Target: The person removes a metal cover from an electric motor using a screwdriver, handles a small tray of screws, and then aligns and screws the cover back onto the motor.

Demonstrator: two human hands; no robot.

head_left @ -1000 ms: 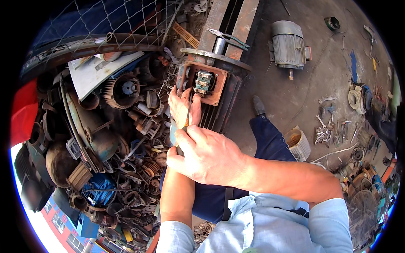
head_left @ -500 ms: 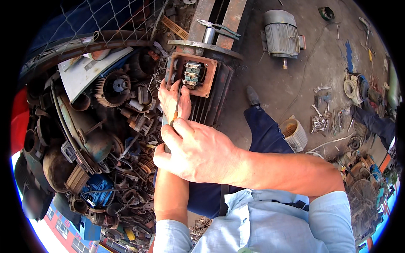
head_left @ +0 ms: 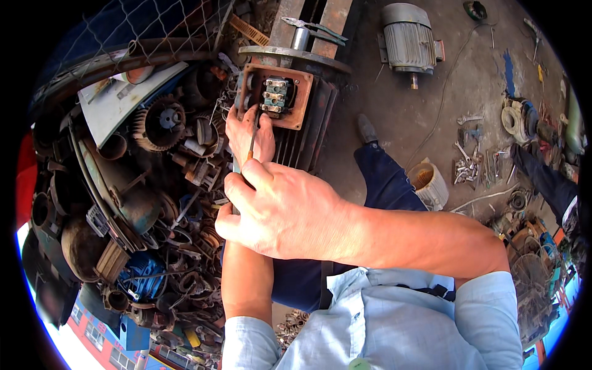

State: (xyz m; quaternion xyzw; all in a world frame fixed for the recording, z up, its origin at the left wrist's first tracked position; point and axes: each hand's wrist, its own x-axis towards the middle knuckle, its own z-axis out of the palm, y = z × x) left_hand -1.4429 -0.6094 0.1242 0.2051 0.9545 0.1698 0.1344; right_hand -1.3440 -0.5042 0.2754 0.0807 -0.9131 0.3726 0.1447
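My right hand (head_left: 290, 213) is closed round the handle of a screwdriver (head_left: 253, 137), whose thin shaft points away from me. The shaft passes between the fingers of my left hand (head_left: 251, 139). Those fingers are bent together at the near left corner of an open, rust-coloured terminal box (head_left: 298, 117); what they pinch is hidden. Inside the box sits a terminal block (head_left: 275, 95) with several metal contacts, close beyond the screwdriver's tip. The box is mounted on a dark, finned electric motor (head_left: 320, 120) with a round flange (head_left: 327, 61).
Pliers (head_left: 314, 29) lie across the motor shaft (head_left: 300, 39) and rusty rails. Scrap motor parts (head_left: 160, 123) are heaped on the left under wire mesh (head_left: 160, 28). A grey motor (head_left: 408, 40), wrenches (head_left: 470, 118) and a finned housing (head_left: 428, 185) lie to the right. Another person's leg (head_left: 542, 176) shows at far right.
The whole view has shifted slightly, so the motor sits a little higher and further left. Both hands keep nearly the same pose, with the screwdriver still in my right hand.
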